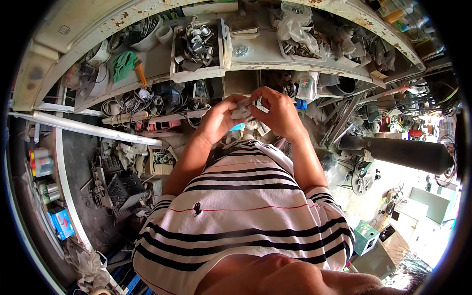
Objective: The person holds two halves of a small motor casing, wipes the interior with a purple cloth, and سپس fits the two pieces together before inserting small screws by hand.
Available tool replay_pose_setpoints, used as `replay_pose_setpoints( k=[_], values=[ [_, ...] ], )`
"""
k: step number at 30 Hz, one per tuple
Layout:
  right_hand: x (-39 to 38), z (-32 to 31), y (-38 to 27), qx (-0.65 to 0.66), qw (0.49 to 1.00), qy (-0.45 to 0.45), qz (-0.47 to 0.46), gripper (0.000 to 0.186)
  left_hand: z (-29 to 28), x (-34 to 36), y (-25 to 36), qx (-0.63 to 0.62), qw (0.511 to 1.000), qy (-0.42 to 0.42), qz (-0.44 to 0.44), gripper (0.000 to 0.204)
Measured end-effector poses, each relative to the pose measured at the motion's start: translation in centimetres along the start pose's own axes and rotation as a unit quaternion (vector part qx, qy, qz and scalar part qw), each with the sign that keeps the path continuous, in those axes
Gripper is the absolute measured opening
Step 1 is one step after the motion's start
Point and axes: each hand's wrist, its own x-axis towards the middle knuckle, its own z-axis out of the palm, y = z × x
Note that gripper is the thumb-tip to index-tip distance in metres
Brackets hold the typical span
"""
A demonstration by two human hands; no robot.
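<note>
Both of my hands are raised together in front of the workbench. Between them is a small whitish piece [241, 110], which looks like a crumpled plastic bag; its exact kind I cannot make out. My left hand [220, 118] is closed around it from the left, thumb and fingers pinching it. From the right, my right hand [278, 112] reaches to the same piece with bent fingers and thumb at its edge. Right behind my hands stands an open wooden drawer [221, 64] full of metal parts. A small pile of shiny hardware [241, 51] lies on the shelf beyond.
A green glove [123, 66] and an orange-handled tool [141, 73] lie at the shelf's left. Tangled cables [130, 108] and a long white tube [93, 129] are at left. A dark gas cylinder [408, 153] juts in at right. Black crates [125, 191] stand low on the left.
</note>
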Motion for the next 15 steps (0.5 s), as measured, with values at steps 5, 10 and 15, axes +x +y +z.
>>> replay_pose_setpoints(
  k=[5,10,15],
  values=[
    [-0.2,0.5,2.3,0.228,0.969,-0.011,0.095,0.013,2.4,0.0,-0.4,-0.021,0.999,0.026,0.009,0.034],
    [0.5,0.6,5.2,0.664,0.72,-0.021,0.2,0.01,2.2,-0.3,-0.1,0.059,0.997,0.052,0.026,0.038],
    [0.2,0.9,7.8,0.774,0.6,0.018,0.2,0.013,1.6,1.0,0.3,0.137,0.988,0.07,0.019,0.043]
  ],
)
